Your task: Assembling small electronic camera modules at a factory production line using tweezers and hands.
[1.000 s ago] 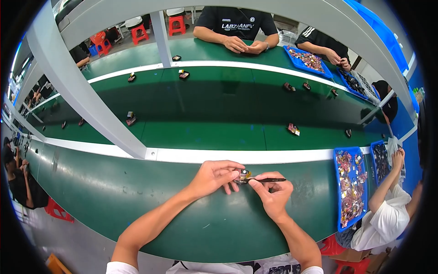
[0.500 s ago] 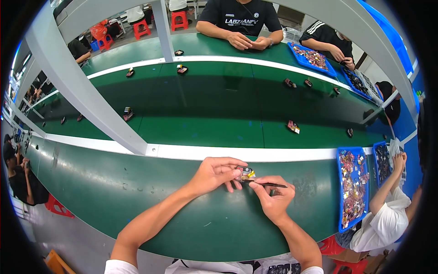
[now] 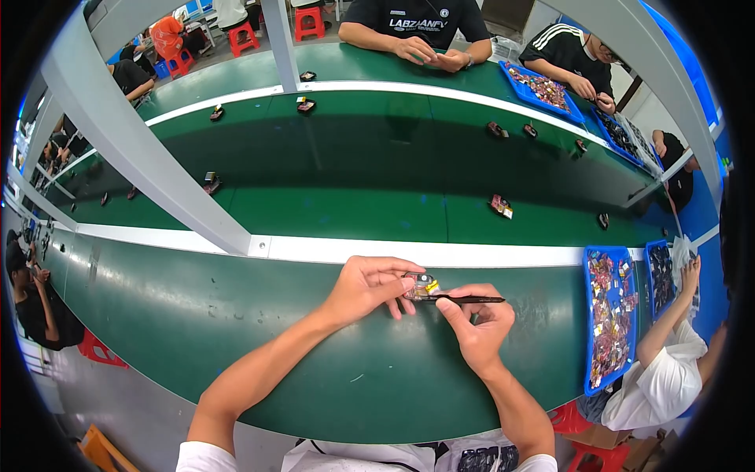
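Observation:
My left hand (image 3: 371,285) pinches a small electronic part (image 3: 422,285) with yellow and red bits just above the green bench (image 3: 236,330). My right hand (image 3: 477,324) grips thin dark tweezers (image 3: 469,299), whose tip touches the part from the right. Both forearms come up from the lower edge and meet near the middle of the bench.
A white rail (image 3: 472,253) separates the bench from a green conveyor belt (image 3: 354,181) carrying several small parts (image 3: 500,206). Blue trays (image 3: 609,315) of parts lie to the right beside a seated person (image 3: 668,370). Other people sit across the belt. A grey post (image 3: 134,149) slants at left.
The view has shifted slightly; both hands stay together on the part, with the tweezers still at it.

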`<state>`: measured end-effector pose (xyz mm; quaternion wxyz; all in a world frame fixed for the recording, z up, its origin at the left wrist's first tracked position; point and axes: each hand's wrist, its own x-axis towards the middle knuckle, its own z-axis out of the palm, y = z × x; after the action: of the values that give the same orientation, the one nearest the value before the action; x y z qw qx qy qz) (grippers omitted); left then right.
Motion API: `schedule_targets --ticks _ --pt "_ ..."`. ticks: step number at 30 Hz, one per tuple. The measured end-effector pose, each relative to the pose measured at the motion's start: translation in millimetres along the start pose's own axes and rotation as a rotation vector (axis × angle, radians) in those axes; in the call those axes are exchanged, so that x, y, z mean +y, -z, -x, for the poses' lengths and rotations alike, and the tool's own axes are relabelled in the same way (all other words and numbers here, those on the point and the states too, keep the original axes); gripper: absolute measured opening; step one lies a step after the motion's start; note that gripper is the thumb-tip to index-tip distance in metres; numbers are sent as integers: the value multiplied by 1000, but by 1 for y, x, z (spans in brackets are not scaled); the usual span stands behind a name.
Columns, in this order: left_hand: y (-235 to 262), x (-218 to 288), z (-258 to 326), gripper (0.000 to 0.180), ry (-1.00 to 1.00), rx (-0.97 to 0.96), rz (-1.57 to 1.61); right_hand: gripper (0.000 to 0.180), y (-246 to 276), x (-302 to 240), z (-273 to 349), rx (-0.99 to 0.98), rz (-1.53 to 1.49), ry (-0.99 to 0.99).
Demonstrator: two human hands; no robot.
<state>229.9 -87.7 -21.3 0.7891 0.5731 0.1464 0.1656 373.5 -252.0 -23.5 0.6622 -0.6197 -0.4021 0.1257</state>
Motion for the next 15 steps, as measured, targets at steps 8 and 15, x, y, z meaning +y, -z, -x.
schedule_targets --ticks 8,15 --pt "-1 0 0 28 -1 -7 -22 17 1 -2 -3 -97 103 166" --pt "-2 0 -1 28 12 12 -18 19 2 -3 -4 -86 118 258"
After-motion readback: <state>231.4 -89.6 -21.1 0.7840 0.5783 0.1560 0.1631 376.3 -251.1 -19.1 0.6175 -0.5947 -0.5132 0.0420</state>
